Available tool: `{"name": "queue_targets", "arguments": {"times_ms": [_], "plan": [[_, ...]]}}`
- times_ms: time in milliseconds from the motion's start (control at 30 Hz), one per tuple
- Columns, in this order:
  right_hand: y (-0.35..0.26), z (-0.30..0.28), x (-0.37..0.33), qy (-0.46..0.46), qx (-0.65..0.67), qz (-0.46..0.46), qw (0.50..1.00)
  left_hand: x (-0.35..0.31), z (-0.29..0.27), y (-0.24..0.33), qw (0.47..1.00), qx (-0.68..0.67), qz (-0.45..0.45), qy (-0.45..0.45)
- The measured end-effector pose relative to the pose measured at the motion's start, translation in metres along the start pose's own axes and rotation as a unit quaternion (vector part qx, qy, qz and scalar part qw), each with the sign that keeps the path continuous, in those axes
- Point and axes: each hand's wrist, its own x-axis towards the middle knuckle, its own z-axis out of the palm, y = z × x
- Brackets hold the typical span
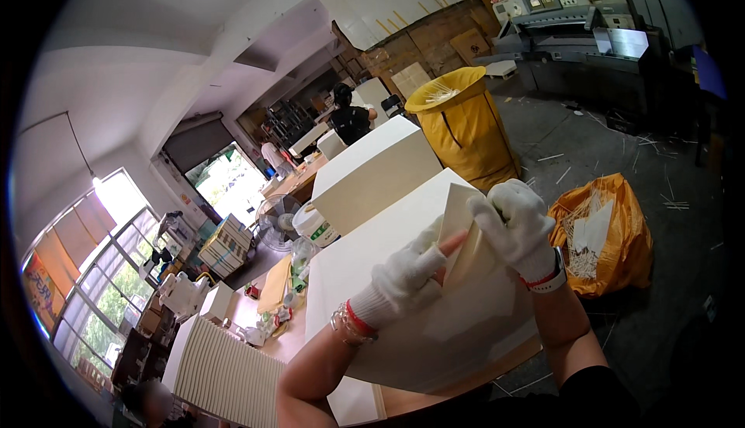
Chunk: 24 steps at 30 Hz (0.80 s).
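A large stack of white paper sheets (345, 265) lies in front of me, its near edge bowed over the table. My left hand (407, 280), in a white knit glove with bare fingertips showing, is closed on a raised fold of the sheets. Opposite it, my right hand (514, 225) wears a similar glove and has its fingers curled over the lifted corner. Between the two hands the sheets bend up into a peak. How many sheets are raised, I cannot tell.
Behind stands another tall paper stack (380, 160), with a white bucket (314, 225) and a fan (277, 214) to its left. A ridged stack (225, 374) sits lower left. Yellow bin bag (473, 133), orange scrap bag (635, 230) and dark machine (578, 63) occupy the right. One person (351, 121) works farther back.
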Motion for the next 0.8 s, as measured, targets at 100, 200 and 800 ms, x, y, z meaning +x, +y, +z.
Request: {"name": "queue_targets", "arguments": {"times_ms": [100, 200, 800], "plan": [[0.000, 0.001, -0.002, 0.003, -0.060, -0.016, 0.998, 0.002, -0.004, -0.009, 0.992, -0.113, 0.014, -0.049], [0.000, -0.002, -0.002, -0.026, 0.015, 0.065, 0.997, 0.002, 0.007, -0.001, 0.997, -0.069, -0.002, 0.033], [0.003, 0.002, -0.007, -0.006, -0.039, -0.001, 0.999, 0.002, 0.008, -0.004, 0.991, -0.125, -0.020, 0.033]]}}
